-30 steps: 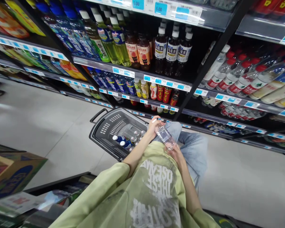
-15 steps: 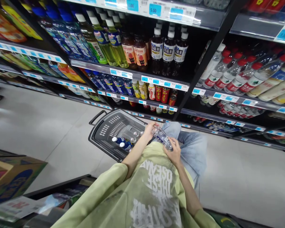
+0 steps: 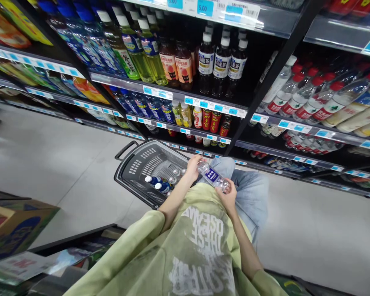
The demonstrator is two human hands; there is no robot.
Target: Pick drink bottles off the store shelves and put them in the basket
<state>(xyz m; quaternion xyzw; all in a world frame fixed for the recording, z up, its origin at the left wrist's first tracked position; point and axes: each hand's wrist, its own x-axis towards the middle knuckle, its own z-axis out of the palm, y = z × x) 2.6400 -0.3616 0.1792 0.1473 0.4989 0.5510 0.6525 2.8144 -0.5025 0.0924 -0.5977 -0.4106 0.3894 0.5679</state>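
Observation:
A clear plastic bottle (image 3: 212, 175) with a purple-blue label lies slantwise between my two hands, above my lap. My left hand (image 3: 194, 166) is closed round its upper left end. At the lower right end, my right hand (image 3: 228, 194) grips the bottle with bent fingers. Just left of my left forearm stands a dark grey shopping basket (image 3: 132, 181). Inside it are blue bottles with white caps (image 3: 163, 187) and several clear bottles (image 3: 174, 179), partly hidden by my arm.
Ahead, shelves (image 3: 203, 100) hold rows of drinks, among them dark tea bottles (image 3: 221, 61) and red-capped water bottles (image 3: 311, 102). Cardboard boxes (image 3: 18, 230) stand at the lower left. A low display (image 3: 80, 246) lies close behind my left arm. Grey tiled floor (image 3: 89, 156) runs along the shelf.
The bottle has turned in my hands, so the purple-blue label front now faces up. My right hand has shifted slightly at its end. The basket stays in place.

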